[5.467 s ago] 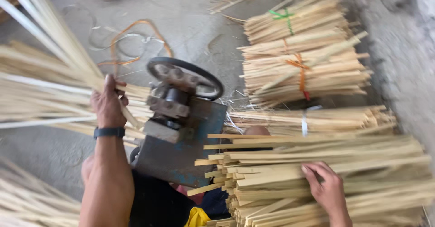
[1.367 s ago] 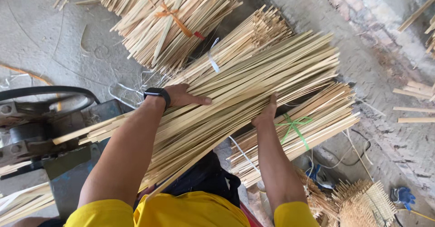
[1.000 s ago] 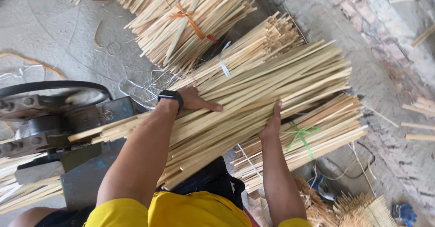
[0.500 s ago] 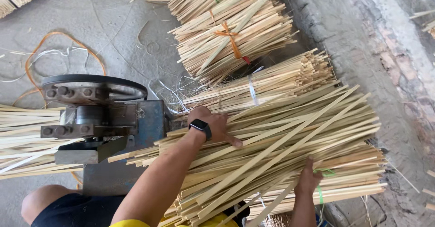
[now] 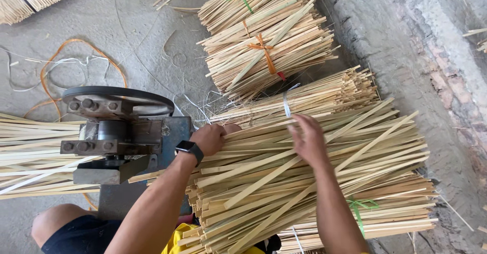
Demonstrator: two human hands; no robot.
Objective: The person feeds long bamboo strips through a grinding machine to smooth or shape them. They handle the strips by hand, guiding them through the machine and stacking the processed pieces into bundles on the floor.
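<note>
A big loose pile of pale bamboo strips point(image 5: 304, 173) lies across my lap and the floor. My left hand point(image 5: 213, 138), with a black watch on its wrist, curls over the pile's near-left end, gripping strips beside the machine. My right hand point(image 5: 307, 140) rests on top of the pile near its middle, fingers bent down among the strips. Just behind the pile lies a bundle tied with a white band point(image 5: 304, 97).
A metal machine with a dark flywheel point(image 5: 119, 127) stands at left, more strips point(image 5: 35, 155) sticking out to its left. Tied bundles point(image 5: 264, 51) lie farther back, one with an orange tie. Orange and white cords point(image 5: 71, 61) litter the concrete floor. A rough stone ledge point(image 5: 431, 71) runs along the right.
My right hand has come up from the pile's lower right onto its top middle. My left hand has slid toward the machine end. The view has swung left over the frames.
</note>
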